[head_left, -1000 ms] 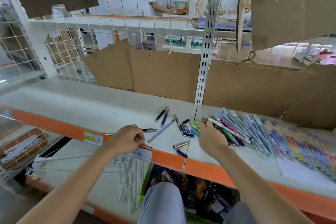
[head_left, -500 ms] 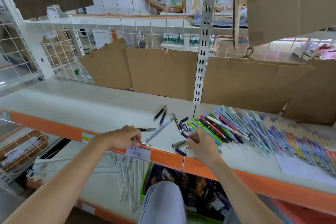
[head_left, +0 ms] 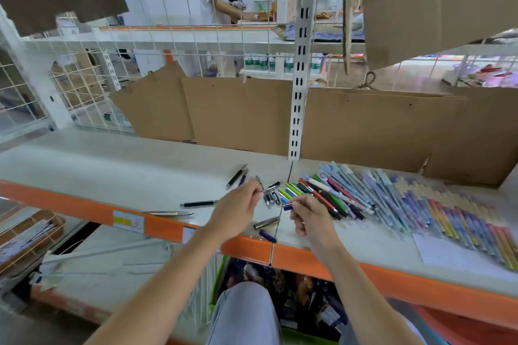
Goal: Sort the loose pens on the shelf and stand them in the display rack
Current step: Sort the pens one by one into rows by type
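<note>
Loose pens lie on the white shelf [head_left: 112, 171]. My left hand [head_left: 238, 211] reaches into a small cluster of dark pens [head_left: 272, 196], and its fingertips pinch the near end of a thin grey pen [head_left: 259, 182]. My right hand [head_left: 311, 218] pinches a short blue pen [head_left: 288, 206] just above the shelf. Left of my hands lie a black pen [head_left: 199, 203] and a silver pen [head_left: 171, 213]. A silver pen [head_left: 266, 223] and a purple one [head_left: 267, 236] lie near the front edge. No display rack is visible.
A long row of coloured pens [head_left: 350, 196] and wrapped pens [head_left: 462, 218] fills the shelf's right side, with a white sheet [head_left: 448, 252] in front. Cardboard [head_left: 364, 126] lines the back around a slotted upright post [head_left: 298, 92]. The front edge is orange [head_left: 70, 204].
My left hand let go of the black pen at the front edge and moved right to the pen cluster. My right hand drew back from the coloured row and lifted the blue pen.
</note>
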